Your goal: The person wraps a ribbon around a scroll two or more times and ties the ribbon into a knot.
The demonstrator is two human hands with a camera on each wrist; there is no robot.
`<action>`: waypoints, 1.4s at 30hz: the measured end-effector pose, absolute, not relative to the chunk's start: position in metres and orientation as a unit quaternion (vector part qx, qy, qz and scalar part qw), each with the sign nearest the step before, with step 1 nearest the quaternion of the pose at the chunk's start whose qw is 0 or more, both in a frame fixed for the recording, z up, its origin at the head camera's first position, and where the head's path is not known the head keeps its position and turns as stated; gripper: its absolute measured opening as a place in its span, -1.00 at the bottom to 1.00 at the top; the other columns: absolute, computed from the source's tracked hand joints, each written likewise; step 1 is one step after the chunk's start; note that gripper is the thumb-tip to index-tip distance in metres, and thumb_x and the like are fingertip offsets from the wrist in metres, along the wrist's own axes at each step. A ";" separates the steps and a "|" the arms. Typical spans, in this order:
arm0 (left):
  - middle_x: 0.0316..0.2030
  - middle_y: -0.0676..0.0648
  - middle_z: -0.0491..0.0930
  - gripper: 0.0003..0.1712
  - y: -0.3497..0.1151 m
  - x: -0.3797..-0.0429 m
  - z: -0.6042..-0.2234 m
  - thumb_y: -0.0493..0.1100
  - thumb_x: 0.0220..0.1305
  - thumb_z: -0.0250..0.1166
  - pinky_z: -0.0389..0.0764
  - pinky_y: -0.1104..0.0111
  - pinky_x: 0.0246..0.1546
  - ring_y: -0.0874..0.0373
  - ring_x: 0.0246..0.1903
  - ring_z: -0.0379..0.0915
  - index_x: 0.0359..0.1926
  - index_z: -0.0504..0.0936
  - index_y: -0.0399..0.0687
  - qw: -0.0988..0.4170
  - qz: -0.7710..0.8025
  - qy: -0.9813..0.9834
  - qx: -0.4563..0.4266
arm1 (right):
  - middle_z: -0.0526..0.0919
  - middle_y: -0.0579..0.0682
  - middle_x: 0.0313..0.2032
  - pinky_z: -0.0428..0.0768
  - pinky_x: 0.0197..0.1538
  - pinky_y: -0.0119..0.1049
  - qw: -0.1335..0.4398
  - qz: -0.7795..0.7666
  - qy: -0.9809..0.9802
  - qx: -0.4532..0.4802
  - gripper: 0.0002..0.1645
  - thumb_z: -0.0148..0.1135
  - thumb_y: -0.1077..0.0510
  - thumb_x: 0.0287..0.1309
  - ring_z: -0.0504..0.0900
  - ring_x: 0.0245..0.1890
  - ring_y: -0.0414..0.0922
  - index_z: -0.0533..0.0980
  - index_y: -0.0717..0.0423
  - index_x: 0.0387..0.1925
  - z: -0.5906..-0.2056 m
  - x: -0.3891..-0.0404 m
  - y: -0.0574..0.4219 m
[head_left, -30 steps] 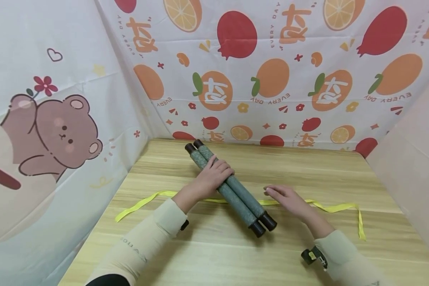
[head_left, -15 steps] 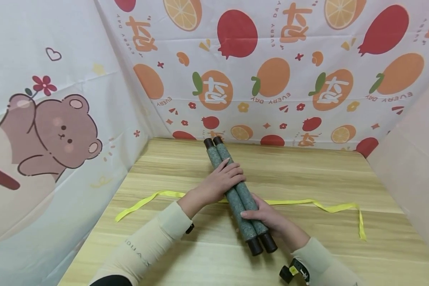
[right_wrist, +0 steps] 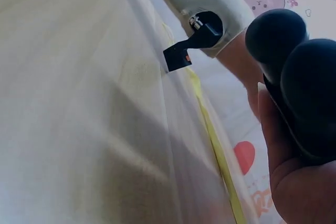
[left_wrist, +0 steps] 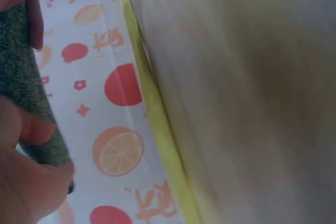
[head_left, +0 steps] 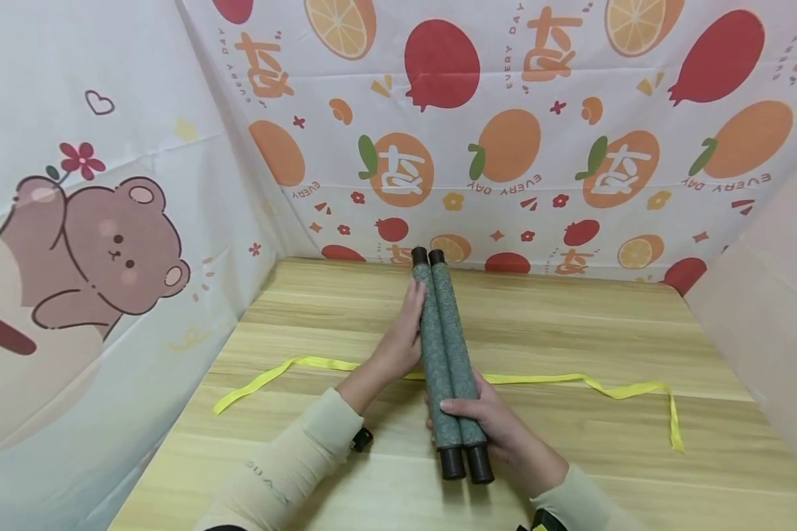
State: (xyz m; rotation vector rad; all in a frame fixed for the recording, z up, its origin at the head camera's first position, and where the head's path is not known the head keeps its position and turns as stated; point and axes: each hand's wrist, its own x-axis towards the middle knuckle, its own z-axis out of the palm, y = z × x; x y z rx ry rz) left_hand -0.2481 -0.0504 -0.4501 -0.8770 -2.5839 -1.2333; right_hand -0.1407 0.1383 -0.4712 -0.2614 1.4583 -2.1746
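A scroll [head_left: 443,354], made of two grey-green patterned rolls with dark brown end knobs, lies lengthwise away from me, tilted slightly left. Near its close end my right hand [head_left: 505,424] grips it, thumb across the top and fingertips showing at the left underside. My left hand [head_left: 401,335] is along the left side of the far half, its fingers extended against the roll. Digits of the left hand [left_wrist: 31,177] touch the scroll [left_wrist: 23,72] in the left wrist view. The right wrist view shows the two dark knobs [right_wrist: 275,38] above the right palm [right_wrist: 304,192].
A long yellow ribbon [head_left: 538,379] stretches across the wooden table [head_left: 571,457], passing behind the scroll. Fruit-print cloth [head_left: 505,199] hangs at the back, and a bear-print cloth [head_left: 113,251] on the left. Each wrist carries a small black camera [head_left: 361,440].
The scroll has swung from a slant to nearly straight away from me. My right hand has come in and taken its near end. My left hand has shifted from its top to its left side.
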 end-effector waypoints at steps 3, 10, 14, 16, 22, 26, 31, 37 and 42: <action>0.54 -0.21 -0.10 -0.19 -0.045 -0.250 -0.450 -0.38 0.46 -0.14 0.14 0.13 0.44 -0.01 0.50 -0.06 0.57 -0.31 -0.01 0.010 -0.573 -0.798 -0.186 | 0.51 0.30 0.04 0.63 -0.02 0.10 0.240 -0.800 0.541 -0.098 -0.08 0.22 0.35 0.17 0.71 -0.19 0.17 -0.02 -0.03 0.45 -0.473 -0.137 0.140; -0.39 0.03 0.45 -0.47 -0.034 -0.259 -0.436 0.10 0.59 -0.21 0.50 0.45 -0.38 0.27 -0.45 0.41 0.23 0.37 -0.20 -0.078 -0.813 -0.575 -0.036 | 0.53 0.26 0.01 0.64 -0.04 0.10 0.248 -0.806 0.521 -0.131 -0.12 0.20 0.37 0.18 0.71 -0.19 0.17 0.00 0.04 0.43 -0.477 -0.130 0.141; -0.22 -0.05 0.61 -0.44 -0.031 -0.266 -0.427 0.24 0.51 -0.11 0.66 0.32 -0.23 0.17 -0.27 0.61 0.17 0.43 -0.07 -0.130 -0.847 -0.514 -0.041 | 0.53 0.26 0.02 0.65 -0.04 0.10 0.257 -0.805 0.513 -0.149 -0.18 0.18 0.36 0.20 0.71 -0.19 0.16 0.03 0.09 0.39 -0.479 -0.127 0.140; -0.16 -0.12 0.65 -0.45 -0.030 -0.271 -0.423 0.24 0.47 -0.02 0.68 0.23 -0.17 0.09 -0.20 0.64 0.21 0.43 -0.03 -0.148 -0.856 -0.494 -0.040 | 0.53 0.26 0.03 0.64 -0.03 0.11 0.263 -0.805 0.509 -0.155 -0.18 0.18 0.36 0.19 0.70 -0.17 0.17 0.03 0.10 0.39 -0.479 -0.125 0.139; -0.05 -0.16 0.67 -0.47 -0.031 -0.280 -0.419 0.03 0.44 0.16 0.62 0.07 0.03 -0.04 0.01 0.63 0.30 0.38 -0.14 -0.186 -0.877 -0.442 -0.040 | 0.52 0.28 0.04 0.63 -0.01 0.12 0.276 -0.807 0.496 -0.165 -0.13 0.19 0.38 0.14 0.68 -0.16 0.19 0.02 0.08 0.41 -0.478 -0.121 0.143; 0.01 -0.16 0.66 -0.48 -0.031 -0.280 -0.421 -0.16 0.41 0.20 0.55 0.00 0.12 -0.11 0.15 0.54 0.32 0.35 -0.20 -0.209 -0.875 -0.435 -0.036 | 0.52 0.28 0.04 0.63 -0.01 0.12 0.283 -0.805 0.493 -0.170 -0.10 0.18 0.37 0.17 0.68 -0.15 0.19 -0.02 0.05 0.44 -0.479 -0.118 0.146; 0.05 -0.19 0.64 -0.41 -0.031 -0.277 -0.424 -0.23 0.38 0.21 0.47 -0.04 0.20 -0.10 0.16 0.53 0.36 0.29 -0.25 -0.209 -0.875 -0.435 -0.040 | 0.50 0.29 0.07 0.61 0.03 0.14 0.287 -0.809 0.487 -0.160 -0.15 0.11 0.32 0.29 0.68 -0.11 0.20 -0.06 0.00 0.47 -0.480 -0.116 0.144; 0.11 -0.23 0.59 -0.43 -0.027 -0.272 -0.426 -0.21 0.37 0.23 0.58 0.06 0.10 -0.08 0.12 0.57 0.33 0.31 -0.24 -0.211 -0.867 -0.449 -0.039 | 0.49 0.25 0.04 0.62 0.03 0.11 0.276 -0.802 0.516 -0.121 -0.32 0.04 0.22 0.39 0.68 -0.08 0.18 0.00 0.12 0.41 -0.479 -0.118 0.137; 0.12 -0.22 0.59 -0.45 -0.021 -0.267 -0.430 -0.19 0.36 0.25 0.62 0.14 0.05 -0.04 0.10 0.59 0.30 0.33 -0.21 -0.219 -0.861 -0.458 -0.030 | 0.52 0.24 -0.01 0.64 0.00 0.05 0.265 -0.796 0.536 -0.090 -0.36 0.04 0.18 0.41 0.71 -0.15 0.14 0.01 0.14 0.37 -0.476 -0.123 0.132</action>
